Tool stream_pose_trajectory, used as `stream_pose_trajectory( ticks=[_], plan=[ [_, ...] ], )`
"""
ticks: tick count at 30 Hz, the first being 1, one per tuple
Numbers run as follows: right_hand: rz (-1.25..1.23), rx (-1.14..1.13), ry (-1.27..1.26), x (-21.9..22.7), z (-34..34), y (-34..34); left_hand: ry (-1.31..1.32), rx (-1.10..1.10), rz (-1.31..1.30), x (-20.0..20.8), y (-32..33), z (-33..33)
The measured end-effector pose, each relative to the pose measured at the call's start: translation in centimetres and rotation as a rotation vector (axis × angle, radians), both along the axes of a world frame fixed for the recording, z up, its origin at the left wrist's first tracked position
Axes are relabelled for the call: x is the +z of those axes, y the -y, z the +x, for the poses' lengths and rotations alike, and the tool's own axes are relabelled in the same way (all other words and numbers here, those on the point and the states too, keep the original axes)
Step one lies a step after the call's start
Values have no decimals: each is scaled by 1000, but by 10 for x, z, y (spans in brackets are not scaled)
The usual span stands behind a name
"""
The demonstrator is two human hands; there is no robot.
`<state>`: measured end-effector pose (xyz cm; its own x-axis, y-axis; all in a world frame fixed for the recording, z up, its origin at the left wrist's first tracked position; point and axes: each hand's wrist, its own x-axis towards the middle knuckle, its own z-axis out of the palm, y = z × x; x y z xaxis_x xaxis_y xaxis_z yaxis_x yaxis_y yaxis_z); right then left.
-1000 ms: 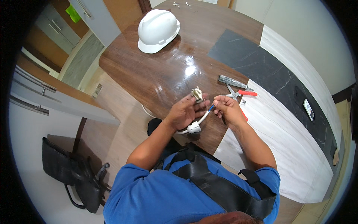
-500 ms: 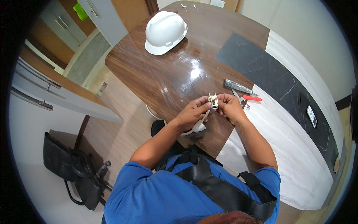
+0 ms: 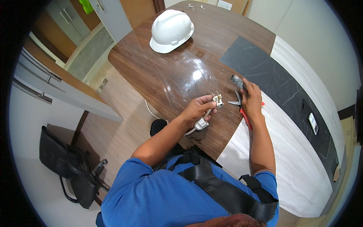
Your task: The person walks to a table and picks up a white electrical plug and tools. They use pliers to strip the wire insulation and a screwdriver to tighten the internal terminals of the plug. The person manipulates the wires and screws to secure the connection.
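Observation:
My left hand (image 3: 197, 108) holds a small white electrical plug part (image 3: 218, 100) with metal pins, just above the wooden table (image 3: 166, 75). A white cable with a white plug cover (image 3: 200, 123) hangs below that hand. My right hand (image 3: 251, 99) has reached to the right and rests on a pair of red-handled pliers (image 3: 242, 109) lying on the table; its fingers touch a grey tool (image 3: 237, 80) beyond them. Whether it grips either one I cannot tell.
A white hard hat (image 3: 171, 30) sits at the far side of the table. A dark stone panel and a white wall (image 3: 287, 87) run along the right. A black office chair (image 3: 72, 162) stands at lower left, grey cabinets (image 3: 49, 83) further left.
My right hand has left the plug and moved right to the pliers and the grey tool. My left hand stays holding the plug part alone.

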<state>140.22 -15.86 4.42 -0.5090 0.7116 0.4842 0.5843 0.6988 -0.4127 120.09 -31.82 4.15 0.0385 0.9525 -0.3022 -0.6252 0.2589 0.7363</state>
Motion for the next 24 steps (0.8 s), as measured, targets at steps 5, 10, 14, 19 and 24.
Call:
stream_pose_trajectory(
  ticks=[5,10,14,19,24],
  plan=[
    [-70,-82,-562,28,-12,16,54,61,-9,-8,-4,-6],
    [-532,136,-872,64,-15,33,110,107,-9,-2,-3,-6],
    [-690,186,-926,69,-20,48,106,101,10,-3,-4,-7],
    [-664,189,-951,65,-25,53,41,113,-11,-7,-3,-7],
    [-663,215,-964,55,-26,49,44,129,-41,-3,-3,-6]
  ],
)
